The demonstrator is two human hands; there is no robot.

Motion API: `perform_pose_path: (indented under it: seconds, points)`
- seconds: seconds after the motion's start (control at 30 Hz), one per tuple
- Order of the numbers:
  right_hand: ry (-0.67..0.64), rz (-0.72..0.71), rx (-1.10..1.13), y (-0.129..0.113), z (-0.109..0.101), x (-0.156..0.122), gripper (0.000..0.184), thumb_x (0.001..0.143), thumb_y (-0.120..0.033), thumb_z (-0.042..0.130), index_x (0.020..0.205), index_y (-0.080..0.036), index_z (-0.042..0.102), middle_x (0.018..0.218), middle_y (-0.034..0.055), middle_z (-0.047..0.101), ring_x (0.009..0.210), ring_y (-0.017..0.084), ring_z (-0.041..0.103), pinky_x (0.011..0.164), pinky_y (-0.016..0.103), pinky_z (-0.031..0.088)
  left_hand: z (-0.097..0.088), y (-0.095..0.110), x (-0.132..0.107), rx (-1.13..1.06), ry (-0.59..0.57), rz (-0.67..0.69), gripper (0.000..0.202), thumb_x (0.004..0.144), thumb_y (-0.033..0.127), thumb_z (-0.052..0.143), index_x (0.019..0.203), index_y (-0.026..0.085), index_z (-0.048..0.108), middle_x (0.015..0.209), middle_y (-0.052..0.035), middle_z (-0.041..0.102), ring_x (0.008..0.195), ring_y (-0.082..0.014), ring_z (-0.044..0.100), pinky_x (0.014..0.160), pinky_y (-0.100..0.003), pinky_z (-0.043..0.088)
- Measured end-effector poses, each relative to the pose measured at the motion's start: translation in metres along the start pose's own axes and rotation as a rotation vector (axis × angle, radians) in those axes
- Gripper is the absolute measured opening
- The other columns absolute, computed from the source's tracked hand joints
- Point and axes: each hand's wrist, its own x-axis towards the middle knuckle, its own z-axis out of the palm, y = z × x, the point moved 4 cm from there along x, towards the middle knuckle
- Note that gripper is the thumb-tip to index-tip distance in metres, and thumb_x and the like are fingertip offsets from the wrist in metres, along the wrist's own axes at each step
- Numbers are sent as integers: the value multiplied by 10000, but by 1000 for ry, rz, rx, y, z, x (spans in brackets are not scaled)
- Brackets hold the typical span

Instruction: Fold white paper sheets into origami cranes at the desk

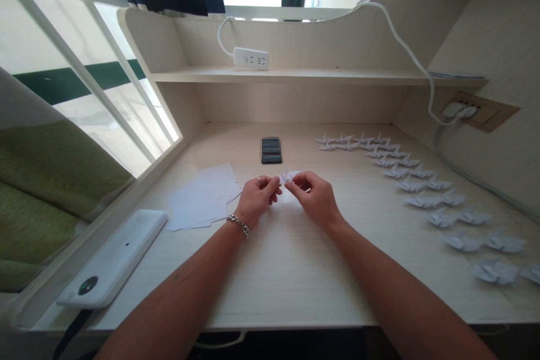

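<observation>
paper crane [290, 176] pinched at its folds by left hand [256, 199] and right hand [314, 199], both half-closed; firm, even pinching keeps creases crisp.

I hold a small folded white paper [290, 178] up in my fingers [298, 182], just above the desk [270, 287]. It is thick with folds and has sharp, pointy bits. One point sticks out to the left and a wider flap sticks up at the top. My left hand [256, 198] pinches one side, and my right hand [314, 201] pinches the other. My fingers hide the middle, so I can't show all of its shape.
</observation>
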Motion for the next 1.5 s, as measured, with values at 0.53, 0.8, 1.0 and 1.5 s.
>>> perform_pose_path:
  seconds: [0.53, 0.8, 1.0, 1.5]
  points:
    - [143, 60, -70, 16, -15, 10, 216, 808, -393, 587, 766, -192, 654, 720, 43, 685, 657, 185, 606, 669, 289, 446, 2, 7, -3, 77, -80, 18, 315, 716, 437, 697, 714, 128, 633, 646, -42, 650, 530, -98, 518, 514, -220, 399]
    - [356, 249, -326, 65, -58, 30, 231, 787, -395, 585, 810, -192, 693, 787, 69, 724, 718, 211, 641, 718, 305, 452, 4, 7, -8, 339, -178, 41, 316, 765, 465, 618, 732, 152, 643, 640, -32, 663, 499, -111, 515, 499, -228, 379]
    - [444, 503, -488, 103, -93, 44, 223, 794, -335, 562, 868, -202, 726, 892, 90, 736, 848, 239, 655, 753, 311, 454, 8, 13, -13, 515, -241, 81, 322, 798, 469, 564, 704, 173, 650, 679, -34, 683, 541, -140, 541, 550, -253, 401]
    - [513, 647, -606, 146, -121, 91, 254, 791, -333, 569, 933, -231, 753, 969, 126, 728, 910, 278, 654, 719, 336, 453, 14, 19, -17, 729, -335, 142, 323, 845, 452, 490, 703, 200, 633, 663, -17, 647, 630, -176, 550, 613, -272, 377]
